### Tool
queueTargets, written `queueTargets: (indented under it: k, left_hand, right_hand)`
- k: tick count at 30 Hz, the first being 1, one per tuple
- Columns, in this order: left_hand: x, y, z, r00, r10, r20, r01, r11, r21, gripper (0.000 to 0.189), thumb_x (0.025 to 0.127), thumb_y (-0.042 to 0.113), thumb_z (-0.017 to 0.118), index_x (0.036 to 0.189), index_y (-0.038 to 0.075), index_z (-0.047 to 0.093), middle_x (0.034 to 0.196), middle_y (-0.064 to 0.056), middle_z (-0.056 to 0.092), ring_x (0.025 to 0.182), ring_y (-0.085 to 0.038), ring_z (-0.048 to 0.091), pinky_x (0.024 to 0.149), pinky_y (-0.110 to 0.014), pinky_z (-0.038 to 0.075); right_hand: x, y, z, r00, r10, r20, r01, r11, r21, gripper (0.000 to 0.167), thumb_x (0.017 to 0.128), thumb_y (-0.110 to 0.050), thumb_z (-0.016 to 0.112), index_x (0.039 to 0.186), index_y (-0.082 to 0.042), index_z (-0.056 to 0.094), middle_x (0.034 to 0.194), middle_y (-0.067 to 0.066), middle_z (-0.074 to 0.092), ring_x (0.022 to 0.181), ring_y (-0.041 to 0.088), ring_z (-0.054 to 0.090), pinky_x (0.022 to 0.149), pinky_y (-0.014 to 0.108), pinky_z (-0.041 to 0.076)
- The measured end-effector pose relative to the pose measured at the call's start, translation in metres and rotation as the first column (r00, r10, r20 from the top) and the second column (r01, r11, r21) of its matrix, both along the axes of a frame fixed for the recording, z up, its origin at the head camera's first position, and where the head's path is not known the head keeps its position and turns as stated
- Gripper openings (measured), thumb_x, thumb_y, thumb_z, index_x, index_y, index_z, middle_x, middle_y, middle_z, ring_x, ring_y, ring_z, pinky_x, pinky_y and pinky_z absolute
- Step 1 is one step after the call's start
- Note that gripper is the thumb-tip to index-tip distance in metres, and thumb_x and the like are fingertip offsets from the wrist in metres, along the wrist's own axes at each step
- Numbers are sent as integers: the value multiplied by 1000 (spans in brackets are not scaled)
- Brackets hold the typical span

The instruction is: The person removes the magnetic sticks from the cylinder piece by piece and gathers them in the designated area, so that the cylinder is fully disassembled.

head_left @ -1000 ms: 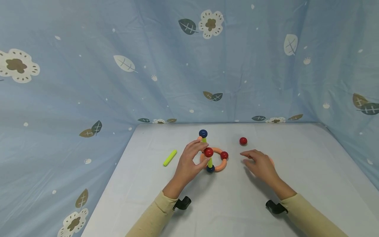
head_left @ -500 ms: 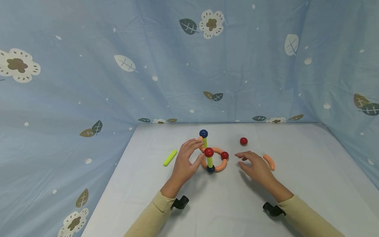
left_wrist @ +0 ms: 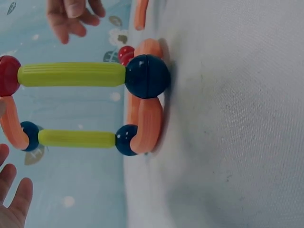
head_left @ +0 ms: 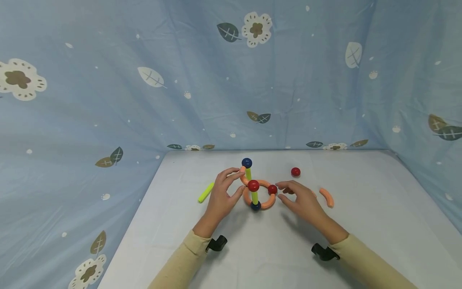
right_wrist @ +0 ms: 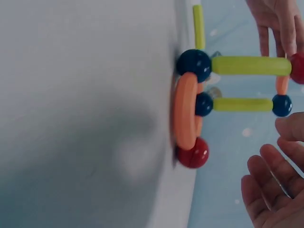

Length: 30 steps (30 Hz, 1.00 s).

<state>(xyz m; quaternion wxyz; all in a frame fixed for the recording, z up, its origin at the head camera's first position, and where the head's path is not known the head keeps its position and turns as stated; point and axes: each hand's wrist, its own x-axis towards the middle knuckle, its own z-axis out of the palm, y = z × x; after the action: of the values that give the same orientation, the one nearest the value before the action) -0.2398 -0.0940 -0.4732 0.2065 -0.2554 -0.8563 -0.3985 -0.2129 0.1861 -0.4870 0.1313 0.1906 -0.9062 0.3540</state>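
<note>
A ball-and-rod construction stands mid-table: a base ring of orange curved rods (head_left: 268, 202) joined by balls, with two green rods (left_wrist: 71, 74) rising from blue balls (left_wrist: 147, 76). A red ball (head_left: 254, 185) caps the front green rod and a blue ball (head_left: 247, 163) the rear one; an orange curved rod (left_wrist: 14, 126) links these tops. My left hand (head_left: 220, 196) is at the left side, fingers relaxed and spread, fingertips right by that top curved rod. On the right, my right hand (head_left: 303, 200) holds nothing, its loosely bent fingers close to the ring's red ball (head_left: 272, 189).
A loose green rod (head_left: 205, 193) lies left of the construction. A loose red ball (head_left: 295, 171) is at the back right, and an orange curved rod (head_left: 326, 197) lies beyond my right hand. Another orange piece (head_left: 314, 193) is partly hidden behind that hand. A patterned blue curtain hangs behind the table.
My left hand has let go of the front red ball and drawn back to the left. My right hand has moved left toward the construction, uncovering the loose orange curved rod.
</note>
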Motion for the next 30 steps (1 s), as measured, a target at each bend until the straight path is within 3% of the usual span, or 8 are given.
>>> queueTargets:
  k: [12, 20, 30]
  left_hand:
    - [-3, -2, -3, 1000, 3, 18, -2, 1000, -17, 45, 91, 17, 78, 135, 21, 66, 142, 0, 53, 134, -20, 45, 109, -44, 44]
    - [-4, -2, -2, 1000, -28, 5, 28, 1000, -3, 41, 93, 21, 77, 133, 17, 68, 142, 0, 54, 134, -21, 45, 109, -47, 44]
    - [-6, -1, -3, 998, -54, -26, 54, 999, -5, 32, 93, 19, 77, 125, 15, 73, 142, -3, 55, 135, -23, 46, 104, -47, 47]
  right_hand:
    - [-4, -28, 17, 996, 84, -6, -84, 988, -133, 40, 91, -16, 79, 128, -11, 65, 114, 6, 69, 93, 18, 68, 82, 46, 59]
    - [-10, -45, 20, 986, 161, -37, -165, 956, -242, 45, 91, -17, 79, 132, -10, 63, 123, 6, 65, 100, 30, 68, 83, 52, 59]
    - [-11, -61, 24, 982, 184, -45, -189, 951, -246, 39, 90, -13, 79, 126, -13, 65, 120, 1, 66, 101, 14, 67, 84, 44, 60]
